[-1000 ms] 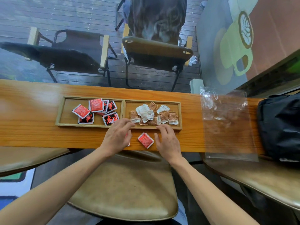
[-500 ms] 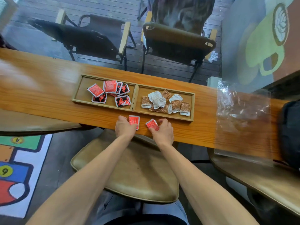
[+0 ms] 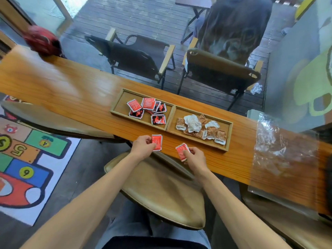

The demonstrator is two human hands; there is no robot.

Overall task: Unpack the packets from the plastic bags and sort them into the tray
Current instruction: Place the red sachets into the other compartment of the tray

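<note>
A two-compartment wooden tray point(image 3: 171, 117) lies on the long wooden counter point(image 3: 75, 97). Its left compartment holds several red and black packets point(image 3: 148, 103); its right compartment holds several brown and white packets point(image 3: 192, 123). In front of the tray, my left hand point(image 3: 142, 147) pinches a red packet point(image 3: 157, 142) by its left edge. My right hand point(image 3: 195, 158) grips a second red packet point(image 3: 181, 150) near the counter's front edge. An empty clear plastic bag point(image 3: 283, 159) lies flat on the counter to the right.
A red helmet point(image 3: 42, 42) sits on the counter's far left end. Brown stools stand under the counter, one point(image 3: 161, 191) right below my hands. Beyond the glass are two chairs and a seated person point(image 3: 233, 27). A dark bag point(image 3: 328, 169) shows at the right edge.
The view has swung left and back. Each hand has picked up one red packet from the counter in front of the tray; a second ago the hands rested flat beside them.
</note>
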